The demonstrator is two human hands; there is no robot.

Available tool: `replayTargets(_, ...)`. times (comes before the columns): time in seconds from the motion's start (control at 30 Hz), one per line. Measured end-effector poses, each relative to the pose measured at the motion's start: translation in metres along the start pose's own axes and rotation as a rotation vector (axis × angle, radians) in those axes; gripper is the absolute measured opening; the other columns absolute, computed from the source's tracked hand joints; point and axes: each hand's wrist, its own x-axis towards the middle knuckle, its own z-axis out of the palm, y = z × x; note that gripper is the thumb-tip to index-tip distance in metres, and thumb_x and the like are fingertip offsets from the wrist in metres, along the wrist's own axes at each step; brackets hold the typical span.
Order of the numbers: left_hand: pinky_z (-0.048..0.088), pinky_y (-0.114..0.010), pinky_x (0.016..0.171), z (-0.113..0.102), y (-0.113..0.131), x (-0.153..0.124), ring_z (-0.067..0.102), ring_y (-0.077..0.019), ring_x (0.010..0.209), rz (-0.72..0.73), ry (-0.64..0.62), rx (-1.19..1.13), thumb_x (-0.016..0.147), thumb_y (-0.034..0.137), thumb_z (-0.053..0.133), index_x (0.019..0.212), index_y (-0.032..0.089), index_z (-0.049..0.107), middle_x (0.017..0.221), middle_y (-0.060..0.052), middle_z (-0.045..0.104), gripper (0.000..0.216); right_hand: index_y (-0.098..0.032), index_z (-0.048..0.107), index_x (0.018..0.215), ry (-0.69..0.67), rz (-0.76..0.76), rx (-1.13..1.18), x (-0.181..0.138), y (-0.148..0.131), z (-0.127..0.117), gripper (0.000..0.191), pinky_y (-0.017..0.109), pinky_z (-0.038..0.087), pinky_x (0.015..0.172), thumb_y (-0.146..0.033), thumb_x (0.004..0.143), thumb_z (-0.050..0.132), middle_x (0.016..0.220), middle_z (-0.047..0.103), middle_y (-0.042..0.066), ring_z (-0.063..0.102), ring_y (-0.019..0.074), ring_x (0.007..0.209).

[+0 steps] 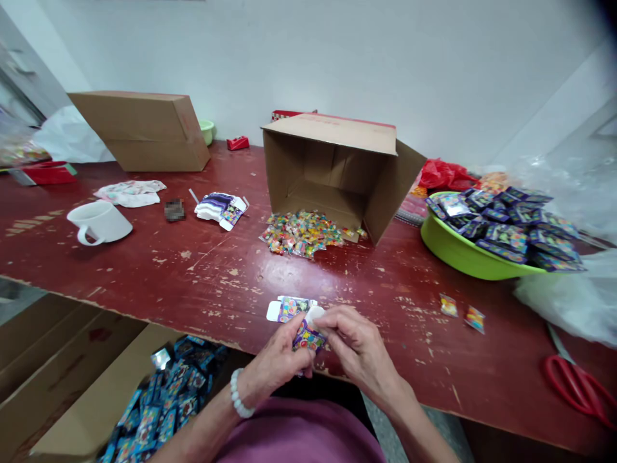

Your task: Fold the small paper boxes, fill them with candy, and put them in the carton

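Note:
My left hand [284, 352] grips a small purple printed carton [307, 339] just above the table's front edge. At its top, the fingers of my right hand [355, 344] are pinched around the white end flap [315, 314]. Just behind my hands another small carton [292, 307] lies flat, its white flap pointing left. Farther back, a heap of small colourful wrapped packets [303, 233] spills from the mouth of a big cardboard box [332, 170] lying on its side. What is inside the held carton cannot be seen.
A green basin [463, 257] full of purple packs stands right, near two loose packets [448, 305] and red-handled scissors [573, 386]. Left are a white mug [100, 222], a stack of flat cartons [219, 209] and a closed cardboard box [149, 135]. Blue packs [164, 399] fill a box below.

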Motion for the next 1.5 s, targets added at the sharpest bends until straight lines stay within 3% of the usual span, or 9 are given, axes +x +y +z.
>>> replayTargets(0.13,0.050,-0.026,0.050,0.007,0.002,0.003,0.059,-0.0164,0.063,-0.101,0.108,-0.328,0.087,0.049,0.055,0.115,0.015,0.061,0.084,-0.008,0.065,0.045,-0.022,0.064,0.104,0.234,0.132,0.085,-0.003,0.004,0.001,0.013,0.028,0.049,0.077,-0.026,0.093,0.058,0.099,0.064,0.006,0.061,0.0189,0.089)
replayTargets(0.2,0.051,-0.028,0.048,0.009,0.001,0.005,0.059,-0.0167,0.057,-0.154,0.151,-0.447,0.088,0.057,0.050,0.113,0.013,0.062,0.078,-0.009,0.067,0.052,-0.022,0.064,0.097,0.237,0.190,0.137,-0.007,0.006,0.007,0.009,0.027,0.050,0.072,-0.028,0.091,0.061,0.095,0.064,0.005,0.061,0.0180,0.084)
replayTargets(0.37,0.053,-0.029,0.044,0.011,-0.004,0.005,0.059,-0.0168,0.054,-0.186,0.327,-0.462,0.083,0.046,0.063,0.099,0.015,0.064,0.071,-0.004,0.066,0.034,-0.022,0.072,0.090,0.208,0.161,0.237,-0.014,-0.001,0.024,0.014,0.026,0.051,0.073,-0.027,0.092,0.059,0.092,0.064,0.005,0.063,0.0178,0.087)
replayTargets(0.57,0.053,-0.029,0.046,0.010,-0.007,0.006,0.060,-0.0170,0.056,-0.152,0.375,-0.268,0.077,0.055,0.068,0.114,0.017,0.060,0.077,-0.004,0.067,0.054,-0.018,0.072,0.073,0.166,0.312,0.445,-0.002,0.008,0.026,0.015,0.023,0.051,0.063,-0.033,0.077,0.073,0.086,0.063,0.005,0.062,0.0155,0.077)
replayTargets(0.73,0.053,-0.028,0.049,0.011,-0.005,0.007,0.063,-0.0191,0.065,-0.158,0.344,-0.235,0.074,0.056,0.070,0.130,0.022,0.054,0.091,-0.005,0.069,0.067,-0.021,0.066,0.105,0.126,0.489,0.627,0.004,0.010,0.021,0.042,0.020,0.047,0.048,-0.027,0.065,0.079,0.088,0.066,0.000,0.058,0.0102,0.056)
replayTargets(0.87,0.051,-0.030,0.048,0.012,0.001,0.006,0.062,-0.0186,0.059,-0.174,0.270,-0.272,0.076,0.057,0.068,0.135,0.026,0.049,0.088,-0.004,0.069,0.070,-0.017,0.071,0.083,0.081,0.401,0.509,0.005,0.005,0.016,0.013,0.019,0.045,0.051,-0.029,0.077,0.069,0.075,0.068,0.001,0.058,0.0100,0.055)
replayTargets(1.17,0.049,-0.029,0.046,0.011,0.002,0.014,0.057,-0.0141,0.050,-0.211,0.246,-0.336,0.075,0.048,0.071,0.130,0.026,0.054,0.099,-0.003,0.070,0.061,-0.017,0.071,0.080,0.089,-0.019,0.179,0.005,0.005,0.004,0.006,0.025,0.048,0.074,-0.017,0.078,0.065,0.081,0.072,0.004,0.065,0.0155,0.076)
replayTargets(1.37,0.055,-0.024,0.058,0.013,0.004,0.014,0.061,-0.0298,0.109,-0.108,0.320,-0.177,0.069,0.049,0.074,0.111,0.022,0.068,0.133,-0.006,0.059,0.050,-0.019,0.075,0.084,0.139,0.161,0.195,0.007,0.001,0.010,0.012,0.024,0.046,0.074,-0.017,0.072,0.076,0.082,0.070,0.001,0.063,0.0153,0.079)
replayTargets(1.5,0.057,-0.028,0.058,0.015,0.005,0.009,0.061,-0.0344,0.110,-0.144,0.312,-0.171,0.064,0.051,0.075,0.110,0.022,0.071,0.127,-0.008,0.064,0.054,-0.017,0.073,0.076,0.060,0.347,0.457,0.005,0.010,0.011,0.013,0.026,0.050,0.067,-0.029,0.073,0.077,0.086,0.071,0.003,0.065,0.0152,0.070)
